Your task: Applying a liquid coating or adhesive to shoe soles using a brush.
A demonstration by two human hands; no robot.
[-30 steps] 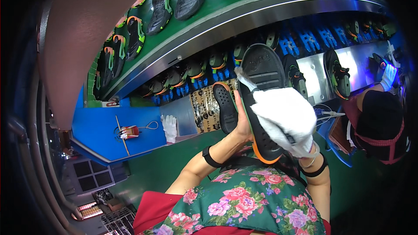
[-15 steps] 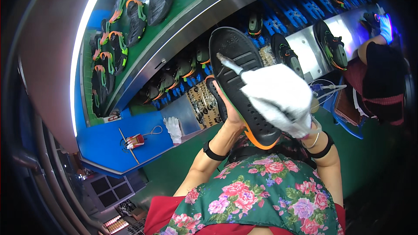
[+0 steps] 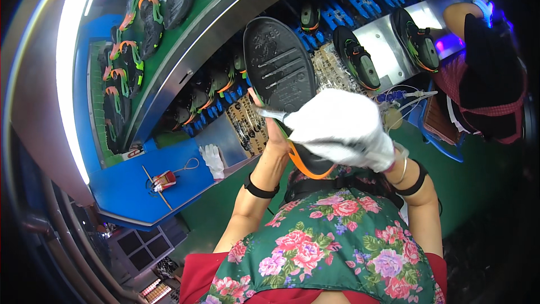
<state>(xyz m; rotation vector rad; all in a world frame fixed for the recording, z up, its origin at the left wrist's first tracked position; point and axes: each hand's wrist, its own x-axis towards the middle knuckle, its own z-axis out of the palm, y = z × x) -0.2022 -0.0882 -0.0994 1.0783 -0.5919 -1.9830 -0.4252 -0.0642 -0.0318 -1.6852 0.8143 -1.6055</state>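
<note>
My bare left hand (image 3: 275, 135) holds up a black shoe sole (image 3: 279, 67) from its left side and from below. The sole has grooves across it and an orange rim at the end nearest me. Wet, shiny streaks show on its far half. My right hand (image 3: 340, 126), in a white glove, is closed round a thin brush (image 3: 271, 114) over the sole's lower part. The brush's pale shaft points left toward the sole's edge, beside my left fingers; its bristle tip cannot be made out. The glove hides part of the sole.
Black sandals with orange and green straps (image 3: 152, 25) stand on a green upper shelf. Black shoes (image 3: 416, 39) lie on the metal line beyond. A blue table (image 3: 129, 186) bears a red container (image 3: 164, 181) and a white glove (image 3: 212, 161). A co-worker's blue-gloved hand (image 3: 484, 10) is at far right.
My right hand and brush have moved left and down along the sole, the brush reaching its left edge. The sole sits further left, and more wet shine shows on it.
</note>
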